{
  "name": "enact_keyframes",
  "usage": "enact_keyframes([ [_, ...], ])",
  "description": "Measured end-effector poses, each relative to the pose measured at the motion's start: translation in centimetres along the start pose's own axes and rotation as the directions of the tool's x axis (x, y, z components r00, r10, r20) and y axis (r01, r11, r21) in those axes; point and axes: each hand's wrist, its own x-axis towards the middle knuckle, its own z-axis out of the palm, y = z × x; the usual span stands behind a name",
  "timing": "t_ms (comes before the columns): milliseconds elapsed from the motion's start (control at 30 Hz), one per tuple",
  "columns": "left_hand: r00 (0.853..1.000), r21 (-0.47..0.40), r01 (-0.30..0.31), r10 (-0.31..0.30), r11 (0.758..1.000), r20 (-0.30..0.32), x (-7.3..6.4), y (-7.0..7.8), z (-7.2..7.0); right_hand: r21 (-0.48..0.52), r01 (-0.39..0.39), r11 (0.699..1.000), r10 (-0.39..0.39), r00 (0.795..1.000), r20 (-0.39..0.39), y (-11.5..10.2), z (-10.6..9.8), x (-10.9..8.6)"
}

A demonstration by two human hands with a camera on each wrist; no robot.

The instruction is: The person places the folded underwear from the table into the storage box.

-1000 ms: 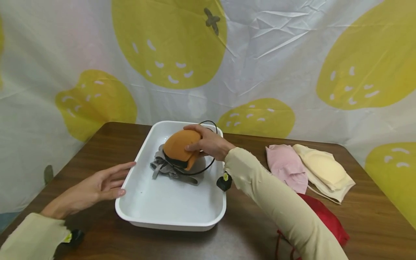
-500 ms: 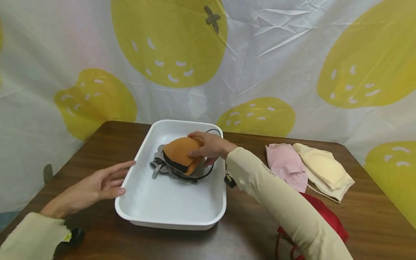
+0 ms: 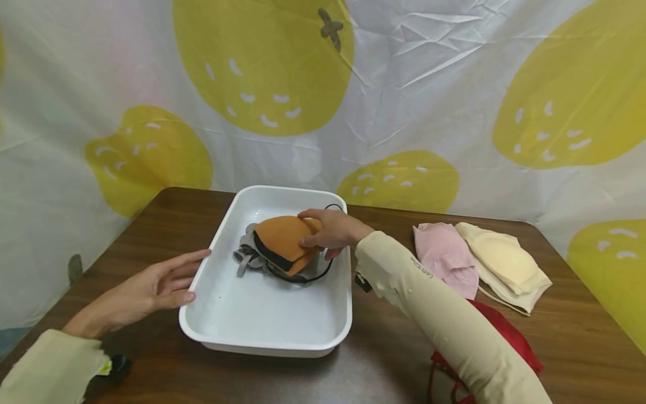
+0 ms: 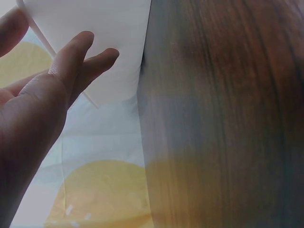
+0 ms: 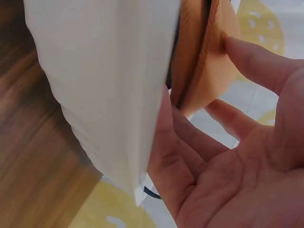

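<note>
An orange bra [image 3: 282, 238] with black edging lies folded, cups up, on a grey bra [image 3: 247, 249] in the white basin [image 3: 262, 320]. My right hand [image 3: 335, 229] holds the orange bra's right end, thumb on the near side and fingers at the far side. In the right wrist view, the thumb and a fingertip touch the orange cup [image 5: 209, 71], while other fingers lie lower by the basin wall [image 5: 95, 71]. A thin black strap loops past that hand. My left hand [image 3: 146, 292] reaches the basin's left rim with extended, spread fingers, fingertips at the edge.
On the right of the brown table [image 3: 393, 359] lie a pink bra [image 3: 444, 258] and a cream bra [image 3: 504, 261]. A red garment with thin straps [image 3: 510, 336] lies nearer, partly hidden by my right sleeve. A lemon-print cloth [image 3: 303, 157] hangs behind the table.
My right hand has lowered the orange bra onto the grey one and moved slightly right and nearer. The black strap loop has dropped. The left hand has stayed at the rim.
</note>
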Motion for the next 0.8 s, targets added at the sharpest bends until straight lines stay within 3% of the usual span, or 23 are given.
enact_keyframes([
  [367,1.000,-0.019,-0.018,0.018,1.000,0.013,0.1,-0.4,-0.2,0.035,0.040,0.999,-0.040,0.999,-0.015,1.0,-1.2,-0.5],
  [800,1.000,-0.014,-0.015,0.015,1.000,0.011,0.0,-0.3,-0.1,0.114,0.151,0.982,-0.145,0.987,-0.062,2.6,-2.0,-2.2],
])
